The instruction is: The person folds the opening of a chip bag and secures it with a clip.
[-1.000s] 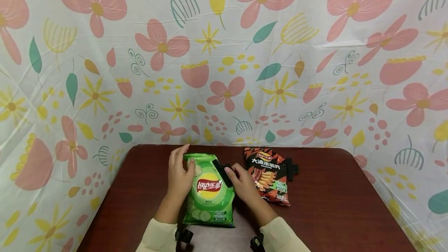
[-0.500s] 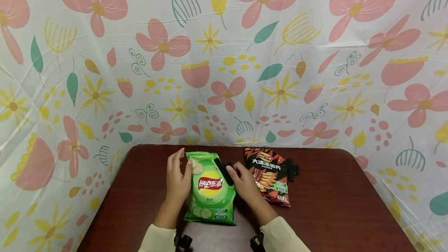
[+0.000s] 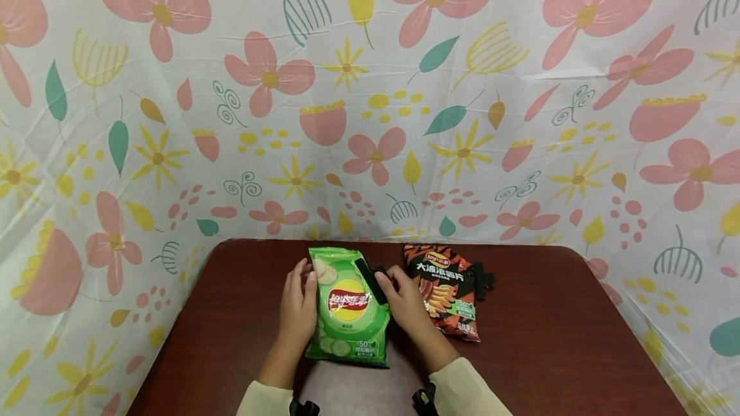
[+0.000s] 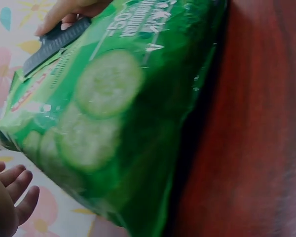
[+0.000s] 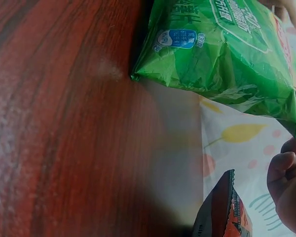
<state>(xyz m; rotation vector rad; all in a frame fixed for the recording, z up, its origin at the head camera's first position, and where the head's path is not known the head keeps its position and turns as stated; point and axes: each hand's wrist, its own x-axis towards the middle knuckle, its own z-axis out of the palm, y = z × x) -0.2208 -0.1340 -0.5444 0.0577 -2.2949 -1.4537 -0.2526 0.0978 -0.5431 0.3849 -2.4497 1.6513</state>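
Observation:
A green chip bag (image 3: 349, 323) stands between the two hands in the head view, with a black clip (image 3: 370, 280) slanting across its upper right corner. My right hand (image 3: 408, 305) pinches the clip's handle between thumb and fingers. Against the bag's left edge lies my left hand (image 3: 297, 308), fingers slightly bent and not curled round it. In the left wrist view the bag (image 4: 103, 118) fills the middle, the clip (image 4: 56, 45) on its far side. The right wrist view has the bag's lower corner (image 5: 212, 64) above the right hand (image 5: 290, 187).
To the right on the dark red table (image 3: 549, 339) lies a black and orange chip bag (image 3: 442, 291), with a black clip (image 3: 481, 280) at its right edge. A flower-patterned cloth (image 3: 370, 95) hangs behind the table and at both sides.
The left hand has moved slightly down and right along the green bag's edge, its fingers more bent. The bag's top has shifted a little to the right, and the clip with it.

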